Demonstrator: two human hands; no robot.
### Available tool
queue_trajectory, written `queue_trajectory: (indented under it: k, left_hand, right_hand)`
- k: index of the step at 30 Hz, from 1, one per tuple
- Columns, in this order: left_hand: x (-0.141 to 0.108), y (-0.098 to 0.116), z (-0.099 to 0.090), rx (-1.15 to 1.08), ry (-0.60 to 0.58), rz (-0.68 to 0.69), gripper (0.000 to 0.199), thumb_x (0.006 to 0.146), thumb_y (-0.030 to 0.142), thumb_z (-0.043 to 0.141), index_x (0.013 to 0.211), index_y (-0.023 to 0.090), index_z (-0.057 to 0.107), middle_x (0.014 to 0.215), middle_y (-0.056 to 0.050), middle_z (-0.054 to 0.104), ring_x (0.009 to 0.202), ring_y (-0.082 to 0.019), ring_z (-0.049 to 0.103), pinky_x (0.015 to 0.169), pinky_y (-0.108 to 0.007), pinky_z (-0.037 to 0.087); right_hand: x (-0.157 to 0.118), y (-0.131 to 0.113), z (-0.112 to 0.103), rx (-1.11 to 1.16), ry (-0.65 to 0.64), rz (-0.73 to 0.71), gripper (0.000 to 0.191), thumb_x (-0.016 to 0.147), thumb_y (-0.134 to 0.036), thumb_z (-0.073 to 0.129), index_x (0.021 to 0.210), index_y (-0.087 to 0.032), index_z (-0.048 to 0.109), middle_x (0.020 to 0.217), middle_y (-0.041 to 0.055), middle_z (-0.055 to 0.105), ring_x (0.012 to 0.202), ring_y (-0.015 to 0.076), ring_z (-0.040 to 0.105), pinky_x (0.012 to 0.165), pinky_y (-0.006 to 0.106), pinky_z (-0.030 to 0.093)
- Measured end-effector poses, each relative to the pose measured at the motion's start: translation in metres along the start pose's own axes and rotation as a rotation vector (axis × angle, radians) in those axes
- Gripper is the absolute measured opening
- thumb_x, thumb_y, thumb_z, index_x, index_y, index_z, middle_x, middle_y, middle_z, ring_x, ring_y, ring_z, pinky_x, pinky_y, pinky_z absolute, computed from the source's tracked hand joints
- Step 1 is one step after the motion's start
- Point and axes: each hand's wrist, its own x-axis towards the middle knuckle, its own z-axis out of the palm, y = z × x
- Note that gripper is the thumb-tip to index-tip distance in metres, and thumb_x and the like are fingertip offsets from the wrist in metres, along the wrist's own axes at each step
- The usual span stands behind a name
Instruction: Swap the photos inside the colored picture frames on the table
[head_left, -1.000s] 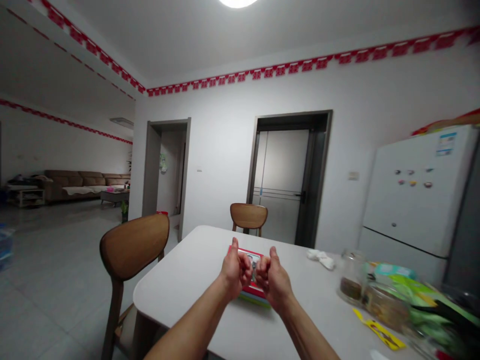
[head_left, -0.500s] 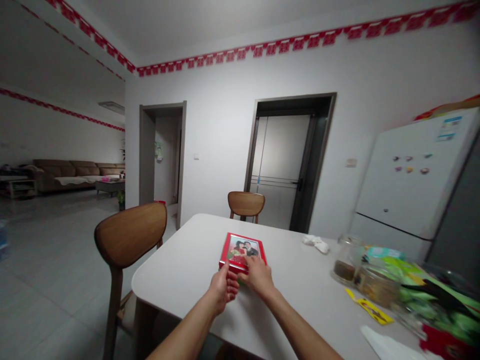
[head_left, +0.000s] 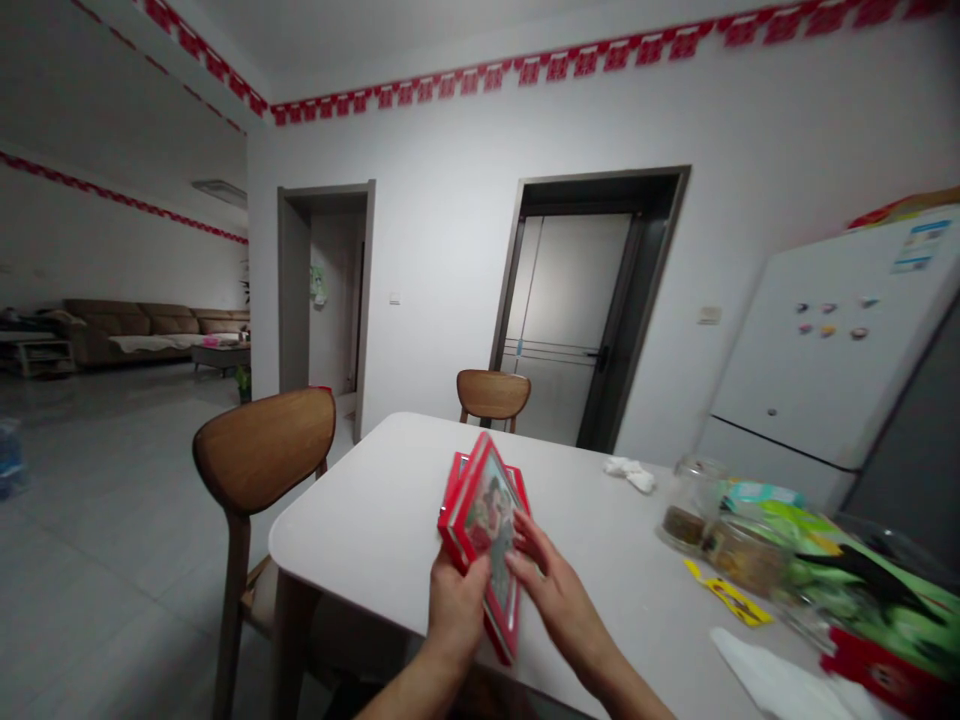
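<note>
A red-framed photo [head_left: 491, 515] of a couple is tilted up off the table, blurred by motion. My left hand [head_left: 456, 610] grips its lower left edge, thumb on the front. My right hand [head_left: 547, 580] has its fingers spread against the right side of the picture. Behind the raised frame, another red item [head_left: 454, 470] lies flat on the white table [head_left: 360, 520], mostly covered.
Glass jars [head_left: 686, 505], a yellow packet [head_left: 727, 595], green bags [head_left: 862, 590] and white tissue [head_left: 630, 473] lie at the table's right. One wooden chair [head_left: 270, 450] stands at the left, another [head_left: 493, 393] at the far side.
The framed photo has been lifted and turned on its corner, showing a second red item beneath. My left hand has taken hold of its edge; my right hand has shifted to its right side.
</note>
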Motion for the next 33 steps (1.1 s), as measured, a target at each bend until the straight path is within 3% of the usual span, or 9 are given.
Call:
queue_trajectory:
  k: [3, 6, 8, 10, 13, 16, 22, 27, 33]
  left_hand:
    - [-0.027, 0.019, -0.009, 0.420, -0.248, 0.351, 0.038, 0.075, 0.014, 0.046, 0.113, 0.016, 0.050, 0.111, -0.009, 0.056, 0.103, -0.023, 0.050, 0.090, -0.034, 0.036]
    - [-0.051, 0.013, -0.028, 0.833, -0.517, 0.672, 0.055, 0.071, 0.013, 0.047, 0.126, 0.014, 0.036, 0.122, -0.015, 0.046, 0.110, -0.027, 0.044, 0.092, -0.038, 0.036]
    - [-0.062, -0.003, -0.041, 1.081, -0.582, 0.807, 0.060, 0.072, 0.014, 0.048, 0.129, 0.017, 0.030, 0.124, -0.016, 0.043, 0.109, -0.029, 0.044, 0.087, -0.039, 0.041]
    - [-0.069, -0.023, -0.052, 1.280, -0.554, 0.872, 0.054, 0.077, 0.015, 0.047, 0.128, 0.022, 0.030, 0.120, -0.014, 0.048, 0.103, -0.028, 0.050, 0.078, -0.035, 0.048]
    - [-0.075, -0.049, -0.061, 1.450, -0.490, 0.905, 0.046, 0.081, 0.020, 0.046, 0.125, 0.027, 0.035, 0.113, -0.011, 0.055, 0.092, -0.026, 0.058, 0.062, -0.028, 0.054]
    - [-0.075, -0.063, -0.059, 1.543, -0.485, 0.927, 0.040, 0.082, 0.021, 0.045, 0.120, 0.029, 0.040, 0.111, -0.008, 0.057, 0.089, -0.026, 0.060, 0.057, -0.027, 0.054]
    - [-0.072, -0.067, -0.041, 1.566, -0.585, 0.865, 0.034, 0.080, 0.022, 0.045, 0.114, 0.025, 0.046, 0.112, -0.011, 0.056, 0.094, -0.030, 0.057, 0.066, -0.033, 0.053]
    - [-0.077, -0.069, -0.029, 1.516, -0.583, 0.761, 0.032, 0.079, 0.026, 0.047, 0.112, 0.024, 0.048, 0.114, -0.012, 0.055, 0.096, -0.033, 0.055, 0.068, -0.037, 0.051]
    - [-0.076, -0.063, -0.036, 1.417, -0.714, 0.550, 0.036, 0.079, 0.022, 0.049, 0.114, 0.026, 0.046, 0.120, -0.009, 0.049, 0.106, -0.029, 0.047, 0.081, -0.038, 0.045]
  right_hand:
    - [-0.015, -0.018, -0.012, 0.482, 0.067, 0.219, 0.052, 0.074, -0.049, 0.040, 0.122, -0.029, 0.032, 0.122, 0.0051, 0.046, 0.105, 0.0219, 0.047, 0.076, 0.037, 0.043]
    - [-0.031, -0.017, -0.014, 0.726, 0.077, 0.309, 0.053, 0.070, -0.044, 0.051, 0.118, -0.026, 0.039, 0.112, 0.0058, 0.055, 0.093, 0.0216, 0.056, 0.069, 0.033, 0.046]
    - [-0.042, -0.006, -0.012, 0.768, 0.095, 0.366, 0.053, 0.065, -0.038, 0.056, 0.114, -0.025, 0.043, 0.104, 0.0053, 0.060, 0.085, 0.0216, 0.059, 0.067, 0.033, 0.047]
    - [-0.050, 0.009, -0.008, 0.766, 0.099, 0.400, 0.050, 0.062, -0.036, 0.057, 0.109, -0.023, 0.048, 0.096, 0.0050, 0.064, 0.081, 0.0224, 0.060, 0.065, 0.034, 0.047]
    - [-0.055, 0.030, -0.006, 0.741, 0.034, 0.408, 0.042, 0.060, -0.035, 0.055, 0.099, -0.020, 0.055, 0.086, 0.0063, 0.067, 0.078, 0.0236, 0.061, 0.065, 0.034, 0.047]
    - [-0.049, 0.049, -0.007, 0.617, -0.021, 0.414, 0.034, 0.060, -0.033, 0.052, 0.089, -0.017, 0.059, 0.081, 0.0073, 0.067, 0.076, 0.0236, 0.062, 0.063, 0.033, 0.047]
    - [-0.030, 0.085, -0.018, 0.026, 0.062, 0.330, 0.035, 0.060, -0.028, 0.049, 0.092, -0.015, 0.055, 0.081, 0.0072, 0.066, 0.074, 0.0219, 0.061, 0.066, 0.031, 0.046]
    - [-0.029, 0.096, -0.023, -0.520, 0.093, 0.186, 0.038, 0.061, -0.021, 0.044, 0.098, -0.015, 0.053, 0.088, 0.0084, 0.063, 0.080, 0.0200, 0.058, 0.072, 0.028, 0.043]
    - [-0.035, 0.100, -0.022, -0.851, 0.052, 0.136, 0.042, 0.066, -0.021, 0.040, 0.104, -0.008, 0.053, 0.096, 0.0143, 0.057, 0.092, 0.0219, 0.052, 0.084, 0.030, 0.037]
